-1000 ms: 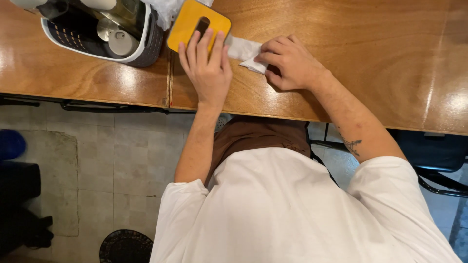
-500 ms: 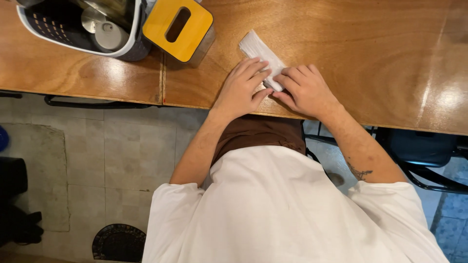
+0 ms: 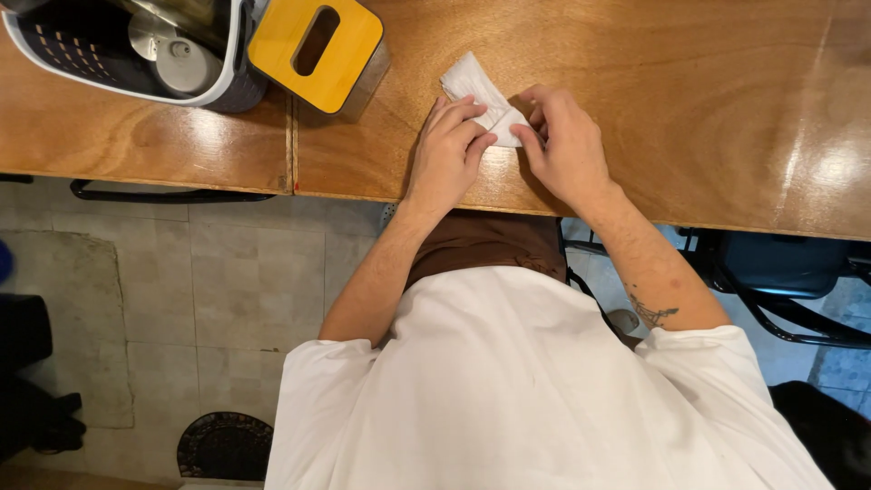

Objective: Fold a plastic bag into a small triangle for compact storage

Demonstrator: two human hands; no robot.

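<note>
the left hand lies palm down with its fingers held close together and pressed flat onto the near end of a folded white napkin. the right hand sits just beside it, fingers curled, with the thumb and forefinger pinched together on the napkin's lower right corner, which looks turned over into a small fold. both hands touch the paper, and their fingertips nearly meet over it.

from the fingertips the napkin runs up and to the left in the frame, a narrow strip whose long axis slants from the pinched corner near the middle of the picture toward its free end in the upper middle. that free end lies bare on the counter, beyond both hands. the left hand covers more of the strip's length; the right holds only the corner.

further out, in the upper left of the frame, a box with a yellow slotted lid stands well apart from the napkin, touching or just beside a white and dark basket holding metal containers. a seam between two counter tops runs down below the yellow lid. below the counter edge are the person's white shirt, a brown apron and a tiled floor.
</note>
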